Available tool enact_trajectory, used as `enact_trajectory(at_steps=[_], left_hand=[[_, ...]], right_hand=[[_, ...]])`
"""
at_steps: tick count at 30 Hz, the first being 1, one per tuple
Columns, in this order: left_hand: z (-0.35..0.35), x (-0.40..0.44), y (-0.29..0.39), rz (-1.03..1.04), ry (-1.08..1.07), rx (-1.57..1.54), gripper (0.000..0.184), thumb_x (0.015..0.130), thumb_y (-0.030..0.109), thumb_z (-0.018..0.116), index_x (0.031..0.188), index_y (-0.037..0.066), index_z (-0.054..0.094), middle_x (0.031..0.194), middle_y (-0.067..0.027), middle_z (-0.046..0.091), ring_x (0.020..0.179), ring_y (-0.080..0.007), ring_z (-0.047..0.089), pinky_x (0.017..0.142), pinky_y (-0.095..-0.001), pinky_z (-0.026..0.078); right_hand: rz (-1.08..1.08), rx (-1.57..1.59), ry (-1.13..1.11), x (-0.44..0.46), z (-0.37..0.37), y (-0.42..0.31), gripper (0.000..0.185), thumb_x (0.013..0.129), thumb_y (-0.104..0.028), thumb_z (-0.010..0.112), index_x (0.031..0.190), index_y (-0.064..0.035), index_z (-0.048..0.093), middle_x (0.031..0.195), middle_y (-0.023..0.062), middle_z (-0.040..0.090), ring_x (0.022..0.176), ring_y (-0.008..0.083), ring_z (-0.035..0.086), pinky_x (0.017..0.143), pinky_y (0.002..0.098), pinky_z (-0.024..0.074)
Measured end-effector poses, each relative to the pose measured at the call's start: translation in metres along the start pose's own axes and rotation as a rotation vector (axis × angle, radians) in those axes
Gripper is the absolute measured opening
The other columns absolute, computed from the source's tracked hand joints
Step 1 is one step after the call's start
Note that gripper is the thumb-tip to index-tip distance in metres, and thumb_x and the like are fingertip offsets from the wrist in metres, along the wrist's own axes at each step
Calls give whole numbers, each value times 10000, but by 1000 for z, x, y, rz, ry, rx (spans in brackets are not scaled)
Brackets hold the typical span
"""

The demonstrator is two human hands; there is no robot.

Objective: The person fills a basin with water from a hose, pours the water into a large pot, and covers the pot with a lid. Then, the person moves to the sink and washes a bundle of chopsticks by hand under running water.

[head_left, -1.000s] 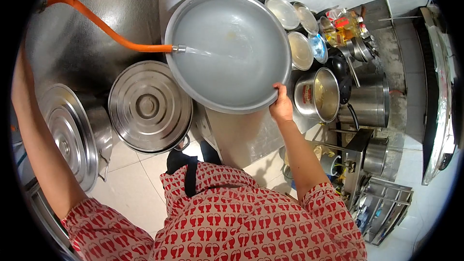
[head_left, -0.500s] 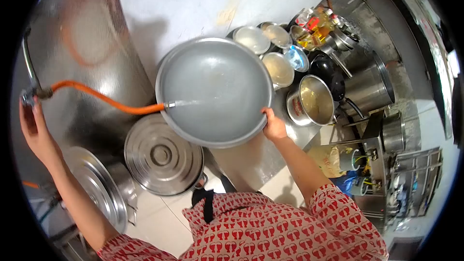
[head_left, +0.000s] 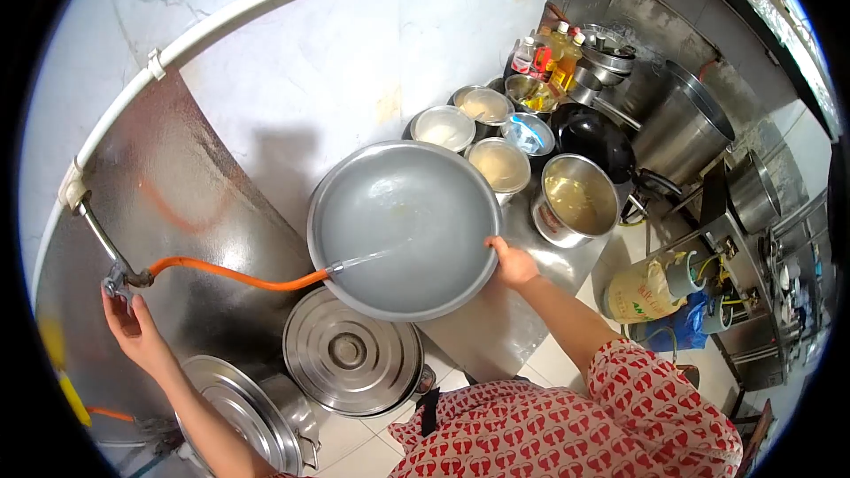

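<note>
My left hand [head_left: 137, 333] reaches up to the metal faucet [head_left: 115, 281] on the wall, its fingers around the small handle. An orange hose [head_left: 235, 274] runs from the faucet to the rim of a wide grey basin [head_left: 367, 212]. Water [head_left: 367, 258] streams from the hose's metal end into this basin, which is tilted slightly. With my right hand [head_left: 513, 264] I grip the basin's right rim, thumb on top and the other fingers mostly hidden underneath.
Below the basin stands a large lidded steel pot [head_left: 350, 350], with another lidded pot [head_left: 235, 407] to its left. Covered bowls [head_left: 444, 128], a steel pot of yellowish liquid [head_left: 577, 199], a black wok [head_left: 591, 137] and bottles [head_left: 567, 57] crowd the steel counter [head_left: 496, 319].
The view has tilted up, showing more wall and the white pipe. The water stream from the hose looks thicker and longer. Both hands keep their places on the faucet and basin.
</note>
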State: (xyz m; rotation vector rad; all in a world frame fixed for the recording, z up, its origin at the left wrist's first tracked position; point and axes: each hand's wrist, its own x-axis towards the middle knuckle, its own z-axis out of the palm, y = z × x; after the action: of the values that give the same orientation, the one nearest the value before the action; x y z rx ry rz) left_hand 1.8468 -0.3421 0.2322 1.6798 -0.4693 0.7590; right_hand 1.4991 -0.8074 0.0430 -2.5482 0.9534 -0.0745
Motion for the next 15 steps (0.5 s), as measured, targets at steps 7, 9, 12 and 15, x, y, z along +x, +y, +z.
enact_trajectory(at_steps=[7,9,12,15], left_hand=[[-14,4,25,20,-216,31,515,886,39,507,1366,30,322,1391,-133,341,1276,-209,340,1042,-324,261],[-22,7,28,44,-290,53,520,889,40,497,1373,28,307,1404,-136,323,1288,-214,325,1050,-328,246],[-32,9,29,22,-323,21,532,891,50,494,1380,24,286,1404,-140,322,1289,-218,323,1058,-337,235],[-21,-12,8,-49,-150,-79,529,891,111,529,1360,8,307,1357,-152,385,1250,-217,379,1046,-352,275]], right_hand=[[-3,23,15,-4,-3,-2,485,737,-22,516,1167,-217,404,906,180,614,842,369,592,710,443,458],[6,35,13,-5,-5,-6,471,742,-33,521,1161,-218,409,907,180,613,839,370,593,707,444,458],[11,53,22,-4,-2,-6,447,750,-53,532,1149,-218,415,911,172,615,834,370,594,702,446,458],[13,53,45,-3,4,-2,421,760,-78,546,1137,-215,418,942,153,621,840,368,596,702,445,459]])
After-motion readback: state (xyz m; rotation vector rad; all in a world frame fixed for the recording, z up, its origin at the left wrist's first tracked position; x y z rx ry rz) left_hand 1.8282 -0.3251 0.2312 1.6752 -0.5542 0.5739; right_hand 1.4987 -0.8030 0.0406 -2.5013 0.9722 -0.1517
